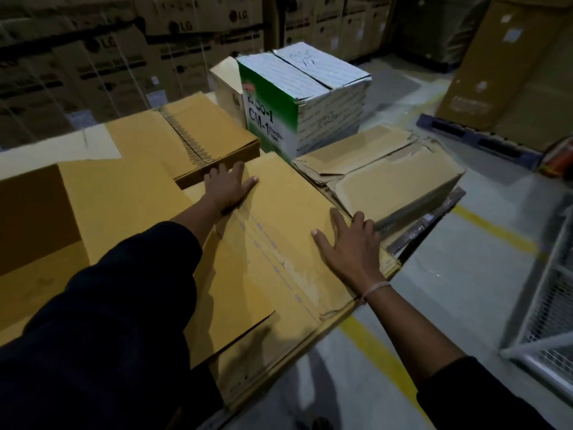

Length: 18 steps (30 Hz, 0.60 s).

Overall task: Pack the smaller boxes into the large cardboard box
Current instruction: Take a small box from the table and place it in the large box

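A large cardboard box (279, 243) lies in the foreground with its top flaps down, a taped seam running along its length. The left hand (228, 189) rests flat on the far end of that box, fingers (238, 172) straight and slightly spread, fingertips touching the near edge of a flat brown box (198, 135) that sits just beyond. The right hand (350, 246) lies flat on the right side of the large cardboard box, fingers (338, 218) straight and spread apart, tips reaching the box's right edge. Neither hand grips anything. A thin pale band (376, 288) circles the right wrist, and both arms wear dark sleeves (117, 305).

To the left of the large cardboard box, a wide open flap (93, 193) shows a darker hollow (34, 218) beside it. Just right of the large cardboard box lies a worn, crumpled box (381, 175) with torn flaps, nearly touching it. Beyond both stands an upright white and green box (304, 97) with printed lettering and handwriting on its lid; a small tan box (223, 85) stands against its left side.

The grey floor (465, 274) to the right of the large cardboard box carries yellow lines (369, 346). A wire cage (552, 321) stands at the right edge. Stacked cartons (93, 57) fill the background.
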Available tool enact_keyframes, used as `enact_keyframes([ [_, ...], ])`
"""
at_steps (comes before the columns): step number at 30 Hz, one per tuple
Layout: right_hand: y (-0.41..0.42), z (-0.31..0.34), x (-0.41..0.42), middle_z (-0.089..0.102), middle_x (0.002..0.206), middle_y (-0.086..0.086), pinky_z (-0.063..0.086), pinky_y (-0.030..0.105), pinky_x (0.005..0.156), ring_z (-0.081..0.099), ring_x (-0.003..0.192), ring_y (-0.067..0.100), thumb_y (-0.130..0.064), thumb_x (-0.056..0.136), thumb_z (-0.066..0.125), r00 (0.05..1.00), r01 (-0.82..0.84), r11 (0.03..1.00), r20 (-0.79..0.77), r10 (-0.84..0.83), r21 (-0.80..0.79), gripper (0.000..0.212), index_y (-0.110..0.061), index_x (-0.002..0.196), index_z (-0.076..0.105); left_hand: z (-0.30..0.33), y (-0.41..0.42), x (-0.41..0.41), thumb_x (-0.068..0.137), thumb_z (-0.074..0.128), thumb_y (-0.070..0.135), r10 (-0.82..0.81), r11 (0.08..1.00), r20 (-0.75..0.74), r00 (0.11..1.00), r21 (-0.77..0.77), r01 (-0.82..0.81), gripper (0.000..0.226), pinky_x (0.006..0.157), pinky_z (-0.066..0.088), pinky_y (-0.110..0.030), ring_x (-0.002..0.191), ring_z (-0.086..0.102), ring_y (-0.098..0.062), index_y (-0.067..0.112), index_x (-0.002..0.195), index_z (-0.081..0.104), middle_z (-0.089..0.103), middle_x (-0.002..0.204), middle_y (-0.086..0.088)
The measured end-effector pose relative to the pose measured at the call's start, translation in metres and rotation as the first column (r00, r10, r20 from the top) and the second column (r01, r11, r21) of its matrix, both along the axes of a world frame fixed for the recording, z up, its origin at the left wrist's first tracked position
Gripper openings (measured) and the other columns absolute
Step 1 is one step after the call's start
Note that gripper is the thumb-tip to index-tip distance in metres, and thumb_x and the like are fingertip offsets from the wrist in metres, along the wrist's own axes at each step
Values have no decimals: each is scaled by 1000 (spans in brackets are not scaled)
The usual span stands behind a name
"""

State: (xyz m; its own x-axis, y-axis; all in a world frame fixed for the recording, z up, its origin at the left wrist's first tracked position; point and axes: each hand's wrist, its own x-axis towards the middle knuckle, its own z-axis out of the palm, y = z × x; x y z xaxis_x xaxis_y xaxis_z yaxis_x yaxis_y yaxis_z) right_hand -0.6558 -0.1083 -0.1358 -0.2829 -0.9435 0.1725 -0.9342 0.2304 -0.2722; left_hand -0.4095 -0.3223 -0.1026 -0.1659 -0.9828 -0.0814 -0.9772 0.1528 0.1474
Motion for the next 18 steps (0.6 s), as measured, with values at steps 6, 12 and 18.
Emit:
enact_keyframes([
  [6,27,-2,-2,45,134,14,40,51,100,43,119,37,-78,97,28,999,29,999,-16,-29,19,79,-29,157,37,-7,22,-12,101,28,71,-21,997,0,1000,-72,21,73,111,29,-54,135,38,-45,25,158,30,40,150,-26],
  [12,60,-1,-6,45,140,15,38,52,103,41,128,39,-78,96,31,998,56,997,-18,-55,50,79,-29,158,35,-4,45,-27,102,25,70,-58,998,42,997,-6,58,74,120,20,-59,146,27,-49,25,161,23,32,158,-28],
  [18,57,9,-16,44,143,17,41,52,104,42,129,40,-75,98,34,997,-71,992,26,69,103,78,-29,160,31,8,78,-45,104,25,67,19,989,61,998,146,-28,80,124,-2,-63,155,-6,-49,22,166,2,-5,169,-28],
])
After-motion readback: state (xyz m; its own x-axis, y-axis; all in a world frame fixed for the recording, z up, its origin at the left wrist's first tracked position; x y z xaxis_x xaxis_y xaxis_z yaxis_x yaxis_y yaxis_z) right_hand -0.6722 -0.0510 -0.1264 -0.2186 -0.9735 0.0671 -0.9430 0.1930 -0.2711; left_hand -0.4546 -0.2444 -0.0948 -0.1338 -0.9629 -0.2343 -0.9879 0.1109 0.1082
